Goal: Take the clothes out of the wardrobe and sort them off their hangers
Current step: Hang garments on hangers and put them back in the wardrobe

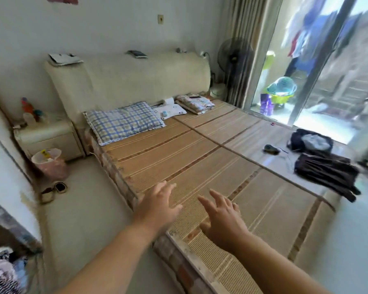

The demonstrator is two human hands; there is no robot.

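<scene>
Two garments are laid on the far right part of the bed. A dark brown pleated garment (325, 172) lies nearer the foot, and a black garment (300, 141) with something pale grey on it lies just beyond, close by. No hanger is seen in either. A thin line beside them may be a wire hanger, but it is too faint to tell. A small dark item (271, 149) is set near the black one. Part of the sorting is therefore judged done.

More cloth, patterned and bunched (2, 270), is seen at the lower left edge, beside what may be the wardrobe, so further pieces are probably left to be fetched.

The left hand (159, 205) and the right hand (221, 221) are held out over the woven mat (200, 158) near the bed's foot corner. Their fingers are spread and nothing is held in either. A blue checked pillow (123, 122) is placed by the headboard.
</scene>
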